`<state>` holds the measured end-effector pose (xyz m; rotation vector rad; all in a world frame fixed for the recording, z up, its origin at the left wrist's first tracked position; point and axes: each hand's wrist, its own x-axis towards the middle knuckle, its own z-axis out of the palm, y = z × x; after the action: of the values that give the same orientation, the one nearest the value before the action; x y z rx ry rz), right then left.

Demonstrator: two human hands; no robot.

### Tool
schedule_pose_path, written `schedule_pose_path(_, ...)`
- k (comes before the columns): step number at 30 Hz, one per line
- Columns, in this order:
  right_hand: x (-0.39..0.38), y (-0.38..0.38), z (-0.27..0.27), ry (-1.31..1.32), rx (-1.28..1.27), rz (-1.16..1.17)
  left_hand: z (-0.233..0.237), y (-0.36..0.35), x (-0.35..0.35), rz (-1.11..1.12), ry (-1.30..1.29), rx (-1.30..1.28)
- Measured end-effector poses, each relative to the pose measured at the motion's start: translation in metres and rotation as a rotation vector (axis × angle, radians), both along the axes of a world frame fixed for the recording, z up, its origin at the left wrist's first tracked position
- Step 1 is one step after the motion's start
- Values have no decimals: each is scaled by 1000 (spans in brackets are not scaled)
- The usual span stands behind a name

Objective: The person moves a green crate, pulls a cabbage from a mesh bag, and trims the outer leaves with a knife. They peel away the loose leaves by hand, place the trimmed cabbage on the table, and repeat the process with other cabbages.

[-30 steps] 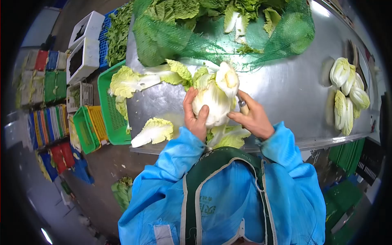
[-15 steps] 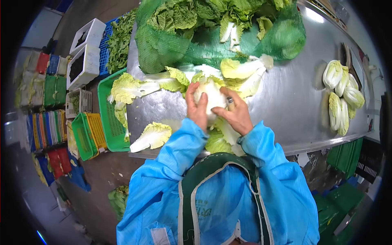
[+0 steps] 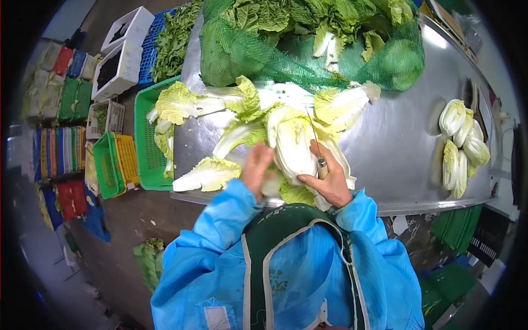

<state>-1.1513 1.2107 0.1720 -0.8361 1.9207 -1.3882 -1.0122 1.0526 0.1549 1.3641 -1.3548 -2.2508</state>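
Note:
A pale napa cabbage [image 3: 291,144] lies on the metal table [image 3: 388,148] in front of me, its white ribs facing up. My right hand [image 3: 328,179] rests at its right side, fingers wrapped round the wooden handle of a knife [image 3: 322,165], whose thin blade points away along the cabbage. My left hand [image 3: 257,169] is just left of the cabbage, smeared by motion, and its fingers are hard to make out. Loose leaves surround the cabbage; one pale leaf [image 3: 209,174] lies to the left near the table's front edge.
A green mesh sack [image 3: 236,52] of cabbages spans the table's far side. Several trimmed cabbages [image 3: 452,117] lie at the right. A green crate [image 3: 144,137] adjoins the left edge, with white foam boxes [image 3: 116,71] and stacked crates [image 3: 110,165] beyond.
The cabbage has turned from end-on to lying lengthwise. My left hand has come off it to the left. A leaf now lies left of the cabbage, and the knife blade shows. The view has shifted slightly.

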Motion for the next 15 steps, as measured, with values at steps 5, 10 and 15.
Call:
schedule_pose_path(5, 15, 2, 3, 100, 162, -105, -19, 46, -15, 31, -28, 453)
schedule_pose_path(10, 11, 20, -26, 122, 105, -210, -30, 60, -25, -6, -63, 119)
schedule_pose_path(15, 21, 44, -59, -68, 76, -415, -80, 62, -30, -87, 106, -294)
